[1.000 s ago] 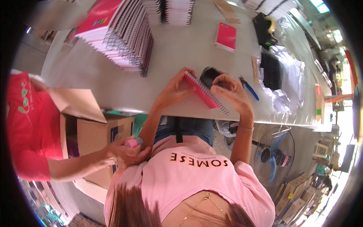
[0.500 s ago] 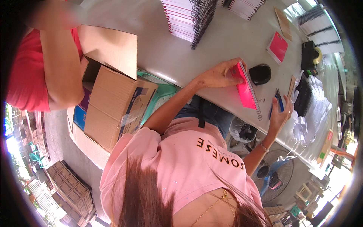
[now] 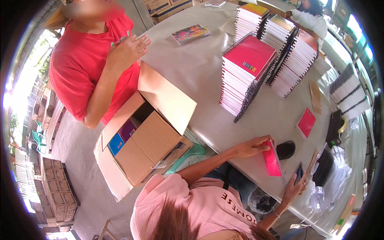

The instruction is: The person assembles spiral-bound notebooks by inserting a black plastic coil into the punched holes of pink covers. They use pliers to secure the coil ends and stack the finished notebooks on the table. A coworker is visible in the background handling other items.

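Note:
My left hand (image 3: pixel 253 147) grips the upper end of a small pink spiral notebook (image 3: pixel 273 163), which is tilted up with its wire binding along the right side. A loose tail of the wire sticks out past its lower corner. Lower right, at the table's edge, my right hand (image 3: pixel 295 189) is closed around blue-handled pliers (image 3: pixel 299 173), their tips pointing away from me. A black rounded object like a computer mouse (image 3: pixel 286 150) lies just right of the notebook. Farther off lies a red-covered pad (image 3: pixel 306 123).
Tall stacks of spiral notebooks (image 3: pixel 250 56) stand on the grey table (image 3: pixel 212 120). An open cardboard box (image 3: pixel 140 144) with notebooks inside stands left, beside a person in red (image 3: pixel 86 68). A tape dispenser (image 3: pixel 335 127) and crumpled white plastic (image 3: pixel 335 170) lie right.
The view has swung up and left, showing more of the table, stacks and co-worker. The notebook stays in my left hand; the pliers stay with my right. The co-worker's hand now shows raised.

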`<state>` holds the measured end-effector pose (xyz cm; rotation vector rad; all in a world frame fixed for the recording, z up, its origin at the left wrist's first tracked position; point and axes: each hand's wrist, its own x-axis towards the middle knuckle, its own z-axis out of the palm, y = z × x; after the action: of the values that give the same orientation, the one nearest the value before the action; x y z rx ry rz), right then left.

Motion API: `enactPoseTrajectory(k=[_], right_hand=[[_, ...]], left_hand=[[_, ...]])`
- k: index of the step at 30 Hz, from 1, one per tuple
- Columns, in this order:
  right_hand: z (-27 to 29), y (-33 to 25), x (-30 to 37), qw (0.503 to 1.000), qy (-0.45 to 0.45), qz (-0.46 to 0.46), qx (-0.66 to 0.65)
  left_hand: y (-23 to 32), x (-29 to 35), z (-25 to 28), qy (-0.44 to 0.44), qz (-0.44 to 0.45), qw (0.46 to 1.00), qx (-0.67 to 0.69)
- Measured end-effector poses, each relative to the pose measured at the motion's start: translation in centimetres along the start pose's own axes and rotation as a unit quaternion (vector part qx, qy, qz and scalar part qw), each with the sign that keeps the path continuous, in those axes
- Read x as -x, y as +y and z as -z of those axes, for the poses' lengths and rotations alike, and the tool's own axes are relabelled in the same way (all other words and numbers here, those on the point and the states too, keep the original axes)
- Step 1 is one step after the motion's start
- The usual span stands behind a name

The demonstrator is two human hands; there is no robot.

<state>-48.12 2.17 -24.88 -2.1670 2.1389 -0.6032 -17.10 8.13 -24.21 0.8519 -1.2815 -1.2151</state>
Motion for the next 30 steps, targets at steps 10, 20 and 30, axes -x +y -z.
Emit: enactPoseTrajectory(k=[10, 20, 30], right_hand=[[4.6, 0.7, -1.1, 0.7, -0.089, -0.241, -0.667], [7.2, -8.0, 2.6, 0.857, -0.089, -0.03, -0.507], [7.1, -12.1, 5.3, 0.913, -0.094, 0.154, -0.367]], left_hand=[[1.1, 1.1, -1.5, 0.112, -0.029, 0.989, -0.092], [0.4, 1.8, -1.4, 0.113, -0.1, 0.988, -0.04], [1.5, 1.7, -2.1, 0.186, 0.01, 0.971, -0.151]])
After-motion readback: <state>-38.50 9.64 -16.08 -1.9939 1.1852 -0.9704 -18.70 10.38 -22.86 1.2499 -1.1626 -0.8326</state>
